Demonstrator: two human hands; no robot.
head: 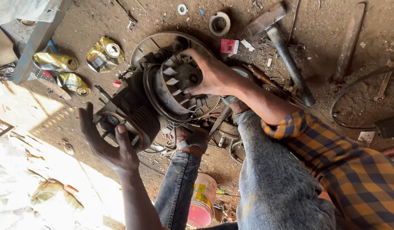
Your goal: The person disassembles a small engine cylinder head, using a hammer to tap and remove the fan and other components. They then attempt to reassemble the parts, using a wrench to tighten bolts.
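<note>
Two hands on one small engine (pixel 137 110): right hand (pixel 212 76) clamped on finned flywheel (pixel 180 87); left hand (pixel 105 138) spread open against cylinder (pixel 144 123).

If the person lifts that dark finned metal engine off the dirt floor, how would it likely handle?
The dark finned metal engine probably feels heavy and rigid, being solid cast metal. Its grimy surfaces might be slippery. The round fan wheel under the right hand may make it lopsided; the left hand steadies the cylinder end.
</note>
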